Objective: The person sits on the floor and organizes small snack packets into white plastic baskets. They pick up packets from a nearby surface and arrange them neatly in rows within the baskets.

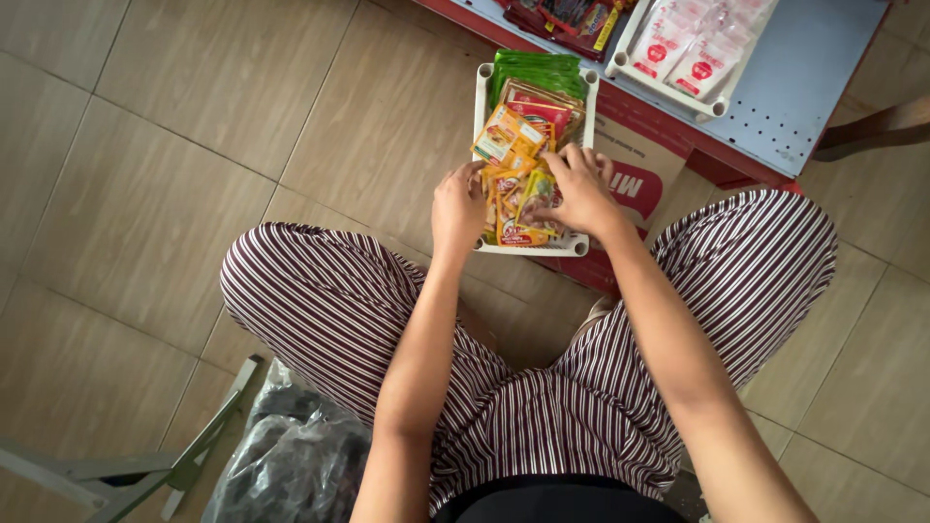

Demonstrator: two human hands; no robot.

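A white plastic basket sits on the tiled floor between my knees, packed with small sachets. Orange and yellow sachets fill its near half and green sachets stand at its far end. My left hand is at the basket's near left corner, its fingers curled on the edge of the yellow sachets. Spread over the near right part of the basket, my right hand presses its fingers down on a sachet there.
A flattened cardboard box lies under the basket's right side. A blue shelf beyond carries a white tray of pale packets and red packets. A dark plastic bag and grey metal legs lie at lower left.
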